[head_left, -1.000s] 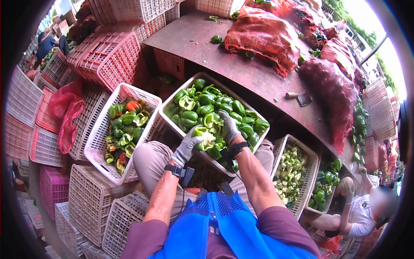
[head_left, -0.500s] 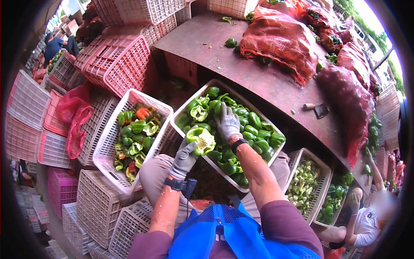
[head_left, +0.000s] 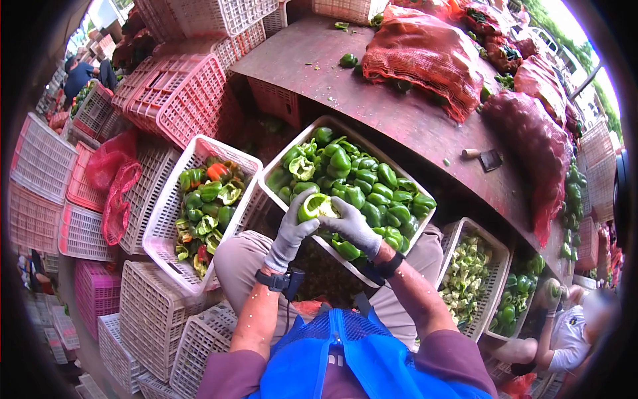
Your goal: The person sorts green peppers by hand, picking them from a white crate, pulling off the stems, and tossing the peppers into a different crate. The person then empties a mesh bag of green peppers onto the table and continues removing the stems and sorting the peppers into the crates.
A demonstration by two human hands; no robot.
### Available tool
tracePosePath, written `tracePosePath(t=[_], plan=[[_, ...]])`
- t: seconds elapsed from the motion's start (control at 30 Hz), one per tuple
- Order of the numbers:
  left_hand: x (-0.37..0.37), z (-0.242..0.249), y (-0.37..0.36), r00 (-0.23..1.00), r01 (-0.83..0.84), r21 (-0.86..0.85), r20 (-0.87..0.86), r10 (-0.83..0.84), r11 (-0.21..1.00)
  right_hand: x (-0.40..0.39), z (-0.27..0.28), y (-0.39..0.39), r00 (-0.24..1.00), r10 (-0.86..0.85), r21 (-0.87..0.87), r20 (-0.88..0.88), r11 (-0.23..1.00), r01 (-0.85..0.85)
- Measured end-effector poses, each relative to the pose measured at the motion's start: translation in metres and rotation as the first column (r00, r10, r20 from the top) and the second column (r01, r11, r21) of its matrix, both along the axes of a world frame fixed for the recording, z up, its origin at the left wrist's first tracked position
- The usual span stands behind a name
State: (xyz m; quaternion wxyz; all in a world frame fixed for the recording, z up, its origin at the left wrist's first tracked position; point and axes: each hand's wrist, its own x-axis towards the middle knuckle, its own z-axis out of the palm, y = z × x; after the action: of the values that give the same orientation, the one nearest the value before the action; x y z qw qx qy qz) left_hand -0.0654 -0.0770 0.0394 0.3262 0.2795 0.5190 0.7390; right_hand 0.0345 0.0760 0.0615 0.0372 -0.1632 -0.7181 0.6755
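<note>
Both of my hands wear grey gloves and meet at an opened green pepper (head_left: pixel 318 207) above the near edge of the middle crate. My left hand (head_left: pixel 293 228) grips its left side, fingers curled round it. From the right, my right hand (head_left: pixel 354 225) presses on the same pepper, its fingers wrapped against the rim. Pale flesh shows in the opening. Under and beyond the hands, the middle crate (head_left: pixel 278 194) holds many green peppers, some of them cut open.
Left stands a white crate (head_left: pixel 159 229) of mixed peppers; right, a crate (head_left: pixel 500 261) of pale cut pieces. A metal table (head_left: pixel 299 66) carries red mesh sacks (head_left: pixel 425 56) and a wooden-handled blade (head_left: pixel 490 160). A co-worker (head_left: pixel 570 336) sits at the lower right, holding something green.
My right hand has come back from the peppers in the crate to the opened pepper in my left hand. The co-worker's raised arm has come down. The view has shifted slightly.
</note>
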Motion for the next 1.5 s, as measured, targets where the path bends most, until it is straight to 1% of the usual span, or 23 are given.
tracePosePath(t=[0.07, 0.17, 0.27, 0.43, 0.47, 0.5, 0.53, 0.6, 0.67, 0.7, 0.73, 0.77, 0.83, 0.87, 0.97, 1.03, 1.07, 1.13, 1.17, 1.2, 1.27, 1.33, 1.5], plan=[[0.006, 0.009, -0.003, 1.000, 0.017, 0.040, 0.007, -0.018, 0.999, 0.006, 0.000, -0.003, 0.999, -0.013, 0.098, -0.035, 0.995, 0.016], [0.008, 0.009, -0.010, 0.965, -0.079, -0.230, -0.261, 0.017, 0.970, 0.016, -0.005, -0.008, 0.997, 0.037, 0.249, -0.069, 0.968, -0.018], [0.013, 0.022, -0.017, 0.999, -0.027, -0.157, 0.012, 0.030, 0.987, 0.024, 0.030, -0.012, 0.991, 0.130, 0.470, -0.040, 0.877, -0.097], [0.023, 0.027, -0.015, 0.944, 0.020, -0.043, 0.331, -0.004, 0.999, 0.031, 0.042, -0.013, 0.993, 0.083, 0.356, -0.082, 0.933, -0.048], [0.028, 0.030, -0.010, 0.969, -0.034, -0.058, 0.241, 0.048, 0.998, 0.033, 0.042, -0.013, 0.993, 0.075, 0.340, -0.089, 0.940, -0.040], [0.030, 0.037, -0.010, 0.964, 0.014, -0.055, 0.267, 0.001, 0.998, 0.037, 0.040, -0.014, 0.994, 0.067, 0.320, -0.090, 0.947, -0.035], [0.028, 0.027, -0.011, 0.995, 0.020, -0.155, 0.096, -0.005, 0.988, 0.038, 0.038, -0.014, 0.995, 0.055, 0.151, -0.088, 0.988, -0.041], [0.026, 0.027, -0.005, 0.996, -0.018, -0.219, 0.082, 0.037, 0.975, 0.039, 0.032, -0.012, 0.996, 0.023, 0.048, -0.088, 0.999, -0.019], [0.035, 0.030, 0.004, 0.903, -0.080, -0.190, 0.401, 0.152, 0.978, 0.039, 0.016, -0.015, 0.995, -0.073, -0.075, -0.068, 0.995, 0.068], [0.033, 0.012, 0.015, 0.957, -0.291, -0.246, -0.071, 0.283, 0.924, 0.037, 0.009, -0.021, 0.986, -0.153, -0.144, -0.060, 0.979, 0.143], [0.034, -0.004, 0.018, 0.926, -0.371, -0.241, -0.163, 0.340, 0.897, 0.034, -0.001, -0.025, 0.972, -0.228, -0.209, -0.046, 0.954, 0.214], [0.034, -0.008, 0.023, 0.882, -0.453, -0.224, -0.255, 0.396, 0.863, 0.030, -0.016, -0.028, 0.965, -0.253, -0.136, -0.073, 0.961, 0.241], [0.035, -0.012, 0.030, 0.770, -0.595, -0.202, -0.420, 0.480, 0.778, 0.022, -0.023, -0.037, 0.918, -0.381, -0.335, -0.112, 0.884, 0.326], [0.035, -0.013, 0.032, 0.702, -0.659, -0.181, -0.495, 0.512, 0.730, 0.017, -0.037, -0.038, 0.890, -0.419, -0.299, -0.179, 0.885, 0.357], [0.032, -0.003, 0.037, 0.665, -0.701, -0.183, -0.518, 0.539, 0.689, 0.001, -0.053, -0.039, 0.826, -0.504, -0.211, -0.252, 0.862, 0.461], [0.033, -0.009, 0.041, 0.492, -0.776, -0.064, -0.685, 0.538, 0.628, -0.003, -0.042, -0.040, 0.822, -0.556, -0.165, -0.119, 0.828, 0.536], [0.031, -0.027, 0.040, 0.513, -0.778, -0.096, -0.669, 0.538, 0.621, -0.005, -0.030, -0.043, 0.827, -0.562, 0.148, -0.032, 0.815, 0.560], [0.014, -0.038, 0.040, 0.553, -0.754, -0.109, -0.637, 0.536, 0.648, -0.006, -0.042, -0.031, 0.913, -0.403, 0.000, -0.067, 0.915, 0.404], [0.009, -0.023, 0.030, 0.665, -0.672, -0.247, -0.615, 0.423, 0.698, 0.003, -0.043, -0.024, 0.957, -0.282, -0.137, -0.073, 0.953, 0.271], [-0.003, -0.016, 0.024, 0.709, -0.561, -0.262, -0.642, 0.293, 0.785, 0.009, -0.032, -0.008, 0.994, -0.112, 0.104, -0.009, 0.988, 0.112], [-0.006, 0.006, 0.020, 0.728, -0.396, -0.339, -0.682, 0.067, 0.854, 0.012, -0.015, 0.004, 0.996, -0.025, 0.176, -0.084, 0.984, 0.039], [-0.007, 0.007, 0.029, 0.726, -0.373, -0.332, -0.686, 0.049, 0.867, 0.006, -0.027, 0.015, 0.996, 0.064, 0.137, -0.069, 0.989, -0.054], [0.000, -0.005, 0.056, 0.718, -0.403, -0.335, -0.692, 0.068, 0.852, 0.012, -0.022, 0.035, 0.992, 0.081, 0.438, 0.094, 0.892, -0.115]])
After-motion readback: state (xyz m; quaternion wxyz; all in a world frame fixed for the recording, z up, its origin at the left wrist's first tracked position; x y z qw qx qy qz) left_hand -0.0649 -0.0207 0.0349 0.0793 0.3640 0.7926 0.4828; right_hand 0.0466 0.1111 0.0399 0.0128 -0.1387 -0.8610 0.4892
